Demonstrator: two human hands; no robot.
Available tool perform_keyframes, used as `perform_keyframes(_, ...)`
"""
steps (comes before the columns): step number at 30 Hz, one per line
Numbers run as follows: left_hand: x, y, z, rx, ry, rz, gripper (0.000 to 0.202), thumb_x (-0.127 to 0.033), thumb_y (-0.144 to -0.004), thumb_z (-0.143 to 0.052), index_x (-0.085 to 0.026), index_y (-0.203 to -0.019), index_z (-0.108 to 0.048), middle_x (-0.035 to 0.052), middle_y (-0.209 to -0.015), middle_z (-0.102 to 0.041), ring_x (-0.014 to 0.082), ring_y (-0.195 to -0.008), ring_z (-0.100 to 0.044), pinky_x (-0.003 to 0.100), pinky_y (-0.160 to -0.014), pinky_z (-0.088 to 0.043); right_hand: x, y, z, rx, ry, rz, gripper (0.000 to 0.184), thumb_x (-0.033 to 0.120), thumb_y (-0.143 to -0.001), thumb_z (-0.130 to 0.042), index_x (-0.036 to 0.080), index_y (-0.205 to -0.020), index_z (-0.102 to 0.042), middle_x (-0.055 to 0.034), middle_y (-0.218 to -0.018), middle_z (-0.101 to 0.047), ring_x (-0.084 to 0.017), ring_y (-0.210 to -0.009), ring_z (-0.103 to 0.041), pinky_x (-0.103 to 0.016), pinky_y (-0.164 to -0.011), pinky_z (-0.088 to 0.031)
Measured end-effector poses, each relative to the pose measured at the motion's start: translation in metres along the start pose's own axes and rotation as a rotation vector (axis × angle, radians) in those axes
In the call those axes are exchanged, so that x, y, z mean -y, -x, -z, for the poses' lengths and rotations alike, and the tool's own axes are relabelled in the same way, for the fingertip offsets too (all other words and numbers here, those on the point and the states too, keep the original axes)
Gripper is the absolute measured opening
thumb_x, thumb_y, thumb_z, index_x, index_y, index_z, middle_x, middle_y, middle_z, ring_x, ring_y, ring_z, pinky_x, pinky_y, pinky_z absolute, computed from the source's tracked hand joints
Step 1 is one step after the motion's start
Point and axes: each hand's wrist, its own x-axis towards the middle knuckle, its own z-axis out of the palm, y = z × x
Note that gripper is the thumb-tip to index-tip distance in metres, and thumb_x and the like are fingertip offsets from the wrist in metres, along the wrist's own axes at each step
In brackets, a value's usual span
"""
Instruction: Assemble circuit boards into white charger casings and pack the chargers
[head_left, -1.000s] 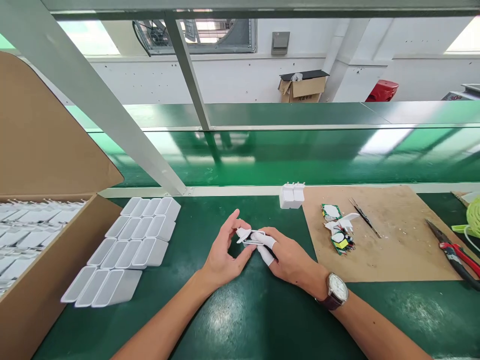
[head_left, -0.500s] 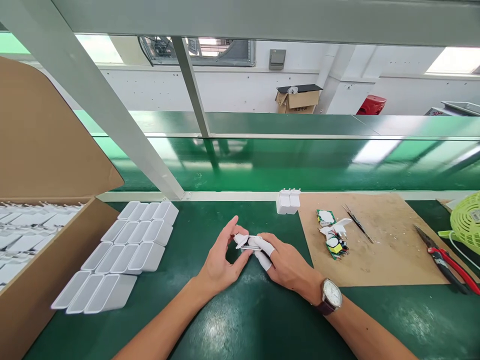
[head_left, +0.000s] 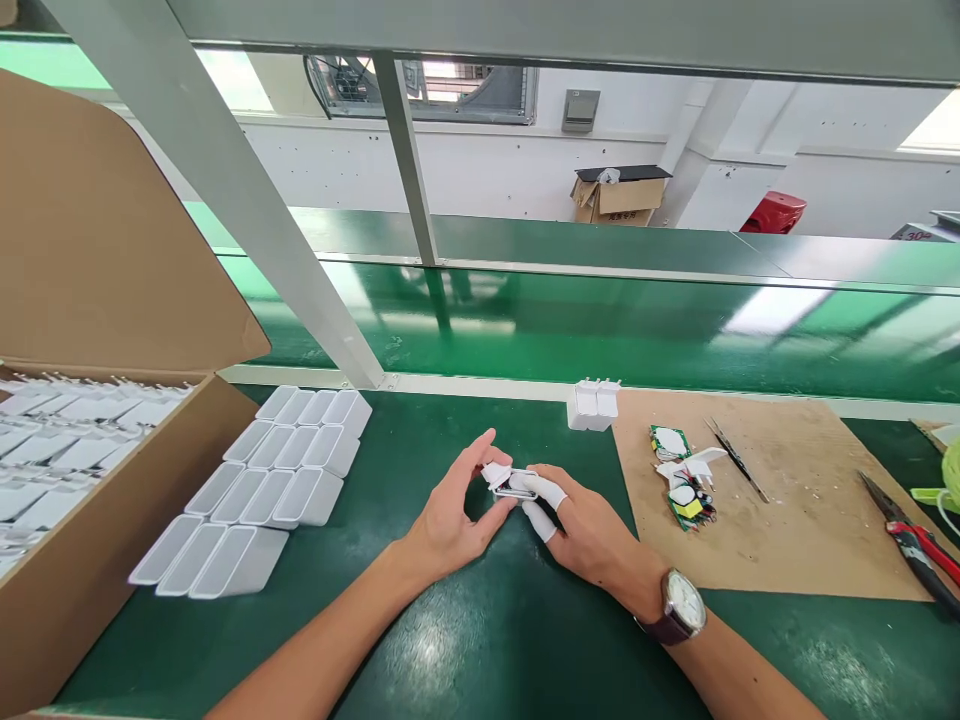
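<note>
My left hand point(head_left: 454, 515) and my right hand point(head_left: 589, 535) meet over the green mat and pinch a small white charger shell point(head_left: 512, 483) between them. White finger cots cover the thumb and forefinger tips of both hands. The right wrist wears a watch point(head_left: 681, 608). To the left of my hands, rows of empty white shells point(head_left: 259, 490) lie open side up on the mat.
An open cardboard box point(head_left: 90, 540) full of white parts stands at the left. Two assembled white chargers point(head_left: 594, 404) stand by a brown board point(head_left: 780, 520), which carries green circuit boards point(head_left: 686, 485) and tweezers point(head_left: 736, 460). Red-handled pliers point(head_left: 919, 545) lie at the right; a conveyor belt point(head_left: 600, 320) runs behind.
Both hands stay together on the white shell with only slight finger shifts. The camera has tilted and turned a little, so the scene has shifted in the picture.
</note>
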Motion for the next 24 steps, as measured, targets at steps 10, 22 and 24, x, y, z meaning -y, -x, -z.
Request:
perform_keyframes(10,-0.0008,-0.002,0.0011,-0.001,-0.007,-0.011,0.08,-0.021,-0.095,-0.067,-0.033,-0.16,-0.023,0.0084,-0.12,-0.064,0.0209,-0.109,-0.065,0.045,-0.103,-0.054,0.0031,-0.0001,-0.0017,-0.036,-0.072,-0.086,0.039,0.019,-0.1,-0.051,0.02,-0.138,-0.042,-0.0126,-0.117,-0.07,-0.026,-0.09,-0.075,-0.039,-0.074,-0.065)
perform_keyframes(22,-0.0009,-0.0023,0.0011,0.011,-0.021,0.006,0.079,-0.023,-0.096,-0.067,-0.033,-0.16,-0.022,0.0078,-0.121,-0.063,0.0207,-0.112,-0.064,0.046,-0.104,-0.054,0.0004,-0.0023,0.0016,0.043,-0.099,-0.064,0.047,0.018,-0.1,-0.05,0.02,-0.147,-0.043,-0.0159,-0.136,-0.061,-0.028,-0.114,-0.068,-0.043,-0.092,-0.063)
perform_keyframes(24,-0.0006,-0.0028,0.0005,0.006,-0.004,0.005,0.079,-0.024,-0.096,-0.067,-0.034,-0.16,-0.023,0.007,-0.121,-0.063,0.0207,-0.112,-0.065,0.046,-0.104,-0.055,-0.0002,-0.0026,-0.0007,0.071,-0.148,-0.054,0.049,0.018,-0.1,-0.049,0.022,-0.148,-0.044,-0.016,-0.142,-0.057,-0.029,-0.125,-0.062,-0.046,-0.101,-0.059)
